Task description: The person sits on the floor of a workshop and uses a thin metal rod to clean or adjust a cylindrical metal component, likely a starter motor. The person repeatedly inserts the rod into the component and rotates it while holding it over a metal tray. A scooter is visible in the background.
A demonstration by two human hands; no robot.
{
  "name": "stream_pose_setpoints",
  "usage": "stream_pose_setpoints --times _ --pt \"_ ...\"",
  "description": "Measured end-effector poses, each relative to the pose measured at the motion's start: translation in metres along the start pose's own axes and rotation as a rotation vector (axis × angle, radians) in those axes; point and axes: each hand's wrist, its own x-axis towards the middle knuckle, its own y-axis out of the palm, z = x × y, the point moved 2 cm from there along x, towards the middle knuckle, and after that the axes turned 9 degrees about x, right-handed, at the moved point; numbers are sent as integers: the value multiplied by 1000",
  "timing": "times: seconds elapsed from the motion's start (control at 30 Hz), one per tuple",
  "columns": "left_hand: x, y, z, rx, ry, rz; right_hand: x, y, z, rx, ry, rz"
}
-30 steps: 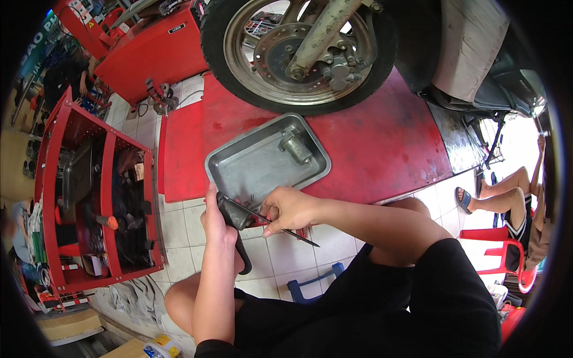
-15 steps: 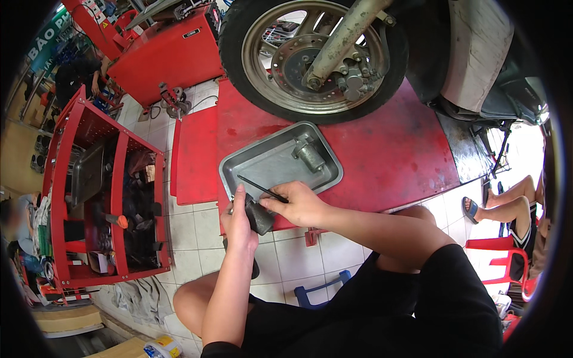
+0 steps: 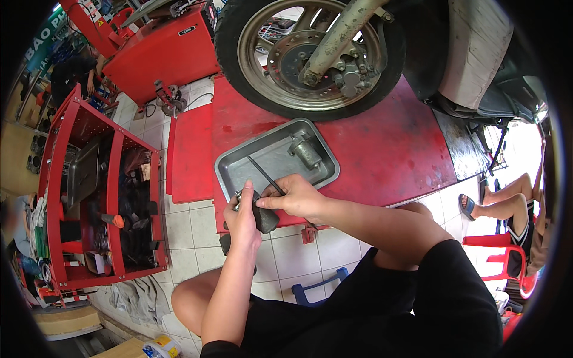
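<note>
My left hand is closed around a dark, blocky part with a bit of bright metal near the thumb; the fingers hide much of it. A thin dark rod, apparently a tool shaft, is gripped in my right hand, its tip pointing up and left over the tray. The right fingertips also touch the dark part. Below both hands lies a shallow metal tray holding a grey metal cylinder with a lugged end, resting on its side.
The tray sits on a red platform under a motorcycle's front wheel. At left stands a red tool cart, behind it a red cabinet. A blue stool is near my legs. Another person's legs show at right.
The rod has swung steeper, its tip now farther up and right. My right hand has shifted slightly up, rolling the rod; the left still holds the dark part. The whole view has shifted a little.
</note>
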Motion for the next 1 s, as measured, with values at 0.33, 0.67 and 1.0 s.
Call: stream_pose_setpoints --times 0.33,0.67,1.0 --pt "-1 0 -1 33 20 10 -2 -2 3 210 134 87" --pt "-3 0 0 12 -4 6 2 -6 0 258 167 164" --pt "-4 -1 1 17 -14 12 1 -6 -1 253 179 173"
